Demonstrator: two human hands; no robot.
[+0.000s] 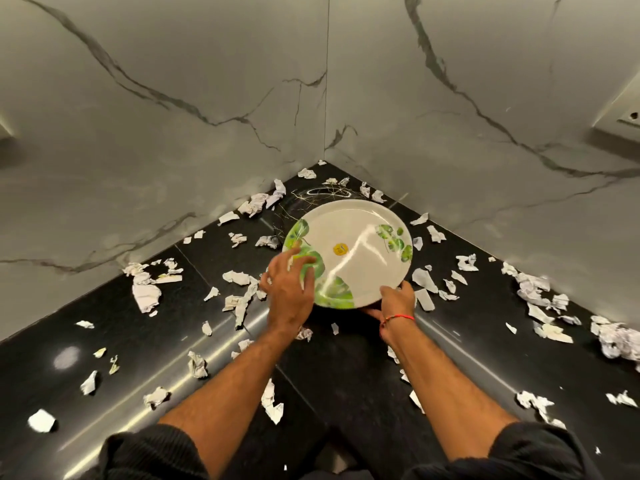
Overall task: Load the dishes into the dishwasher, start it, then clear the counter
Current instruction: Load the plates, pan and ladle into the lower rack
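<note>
Plate (349, 252) pinched at near rim by right fingers (398, 292); left fingers (298, 263) spread flat on top (paper scraps (145, 292) around, on table (329, 375)).

White leaf-patterned plate (353, 244), tilted, above black corner counter (104, 341).

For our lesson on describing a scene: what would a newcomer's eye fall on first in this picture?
First, the white plate with green leaf prints, tilted above the corner of the black counter. The right hand grips its near rim and the left hand lies on its left side. Next, the torn and crumpled paper scraps strewn all over the counter, up to the marbled walls.
</note>
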